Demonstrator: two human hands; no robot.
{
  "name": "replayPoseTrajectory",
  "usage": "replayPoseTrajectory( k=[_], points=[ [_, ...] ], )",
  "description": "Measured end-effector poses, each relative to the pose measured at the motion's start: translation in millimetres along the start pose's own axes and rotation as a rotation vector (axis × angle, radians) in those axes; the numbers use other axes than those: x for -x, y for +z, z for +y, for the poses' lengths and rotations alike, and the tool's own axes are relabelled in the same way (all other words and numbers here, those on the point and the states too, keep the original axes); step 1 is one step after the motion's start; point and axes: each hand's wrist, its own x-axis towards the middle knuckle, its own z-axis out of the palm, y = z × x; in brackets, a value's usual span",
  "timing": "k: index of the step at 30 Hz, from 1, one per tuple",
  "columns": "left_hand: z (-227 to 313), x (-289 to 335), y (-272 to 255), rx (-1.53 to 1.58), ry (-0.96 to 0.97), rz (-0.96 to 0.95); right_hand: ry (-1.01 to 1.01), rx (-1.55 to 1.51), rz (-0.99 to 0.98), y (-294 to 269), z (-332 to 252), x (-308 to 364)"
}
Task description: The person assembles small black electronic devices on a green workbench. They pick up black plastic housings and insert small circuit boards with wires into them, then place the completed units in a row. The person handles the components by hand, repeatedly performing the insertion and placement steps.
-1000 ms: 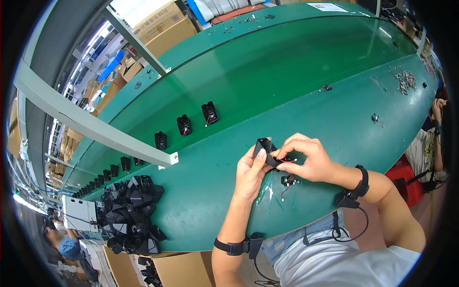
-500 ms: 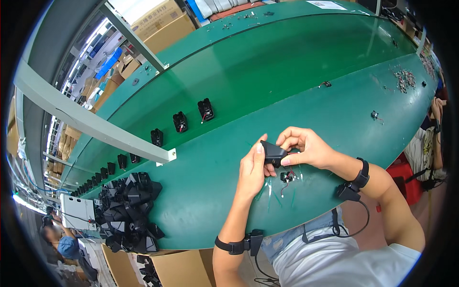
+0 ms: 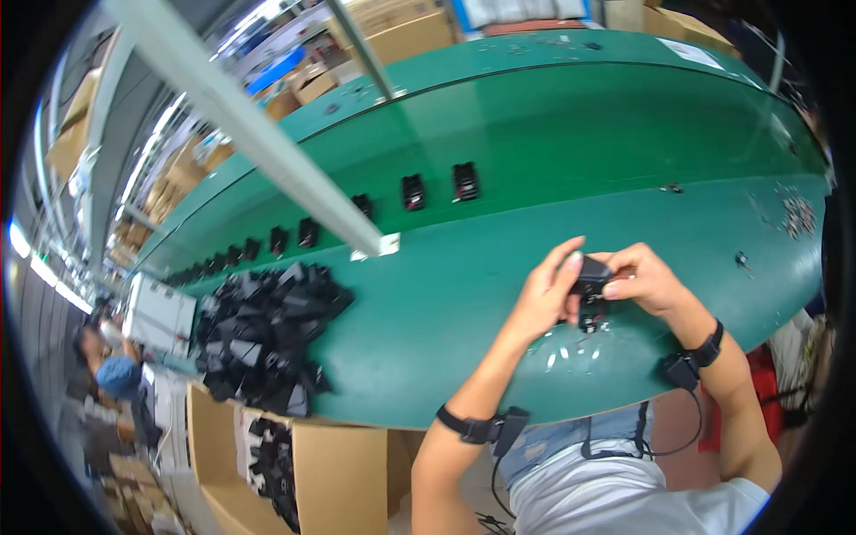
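A black plastic housing (image 3: 590, 275) is held between my two hands above the green bench. My left hand (image 3: 548, 290) grips its left side, thumb on top. The fingers of my right hand (image 3: 644, 278) are closed on its right end. Just below lies a small black part with wires (image 3: 588, 325), partly hidden by my fingers. Shiny slivers (image 3: 571, 358) are scattered on the bench beside it.
At the left is a heap of black housings (image 3: 263, 334), near an open cardboard box (image 3: 339, 473). A row of black units (image 3: 413, 192) stands along the green strip behind a grey post (image 3: 259, 134). Small parts (image 3: 798, 217) lie at the right. Another person (image 3: 120, 374) is at far left.
The view has swung left, so the bench and my hands appear shifted to the right. Both hands keep hold of the black housing, which now looks more tilted.
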Motion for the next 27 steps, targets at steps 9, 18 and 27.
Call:
replayPoseTrajectory(
  k=[9,18,27],
  points=[
    [47,58,-102,-1.248,0.524,0.797,-0.47,1.018,0.026,35,-34,-102],
    [126,194,-237,-1.706,-0.492,1.166,-0.249,1.401,0.313,-7,-2,-233],
    [90,243,-215,-1.775,-0.266,1.15,-0.204,1.524,0.187,-7,12,-246]
  ],
)
